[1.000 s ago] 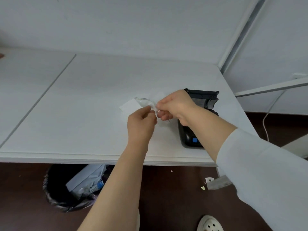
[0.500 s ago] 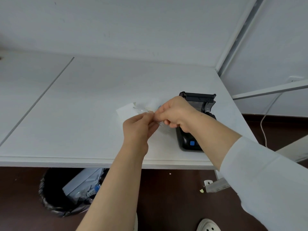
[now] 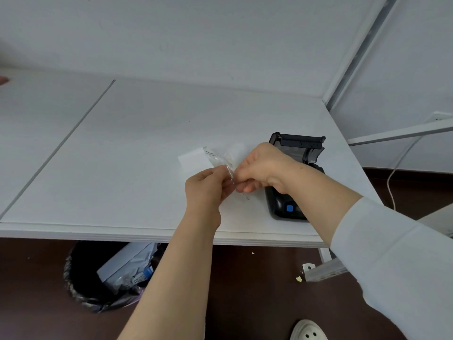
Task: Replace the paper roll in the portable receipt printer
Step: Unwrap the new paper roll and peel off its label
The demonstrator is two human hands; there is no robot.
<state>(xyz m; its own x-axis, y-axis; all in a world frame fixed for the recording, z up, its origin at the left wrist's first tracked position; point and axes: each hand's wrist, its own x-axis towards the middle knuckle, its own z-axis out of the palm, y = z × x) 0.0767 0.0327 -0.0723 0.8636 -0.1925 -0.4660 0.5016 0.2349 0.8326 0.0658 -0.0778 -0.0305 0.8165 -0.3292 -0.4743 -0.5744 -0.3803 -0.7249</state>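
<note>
The wrapper (image 3: 217, 159) you're holding is thin clear plastic, glossy and crinkled, catching the light. Just beyond it, the white paper (image 3: 193, 161) looks plain and matt. On your right, the printer (image 3: 297, 141) is black plastic with a slight sheen, and its button (image 3: 290, 208) is blue. The counter (image 3: 122, 143) is smooth, matt white. At near left, the bin liner (image 3: 73, 285) is shiny, wrinkled black plastic. Your sleeve (image 3: 392, 266) is white cloth.

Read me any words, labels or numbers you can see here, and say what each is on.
No text is legible here.
Clear wrapper: thin line of dark print, too small to read.
Printer: blue button, no readable marking.
Packaging in the bin: blurred marks, unreadable.
</note>
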